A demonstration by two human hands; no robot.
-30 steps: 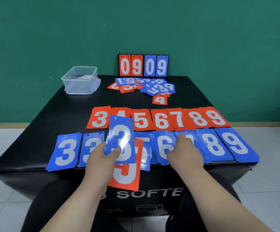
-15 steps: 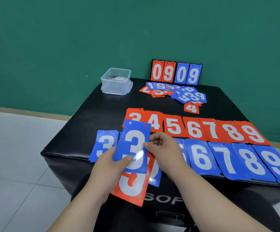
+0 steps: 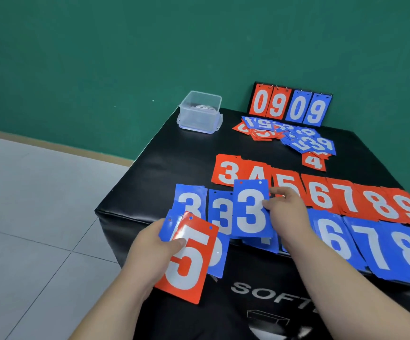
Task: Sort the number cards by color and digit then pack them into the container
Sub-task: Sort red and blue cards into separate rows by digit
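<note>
A: Left hand point(image 3: 150, 251)?
B: Grips a red 5 card point(image 3: 189, 263) over a blue card point(image 3: 217, 258), beyond the counter's point(image 3: 164, 173) near edge.
A: Right hand point(image 3: 287, 212)?
B: Pinches a blue 3 card point(image 3: 250, 209) above the blue row point(image 3: 370, 251); a clear container point(image 3: 200, 111) stands at the far left corner.

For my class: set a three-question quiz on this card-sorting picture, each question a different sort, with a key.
1. True or false: the right hand pinches a blue 3 card.
2. Which card lies on top in the left hand? A red 5; B blue 9; C red 7.
3. Fill in: the clear container stands at the table's far ____ corner.
Key: 1 true; 2 A; 3 left.
</note>
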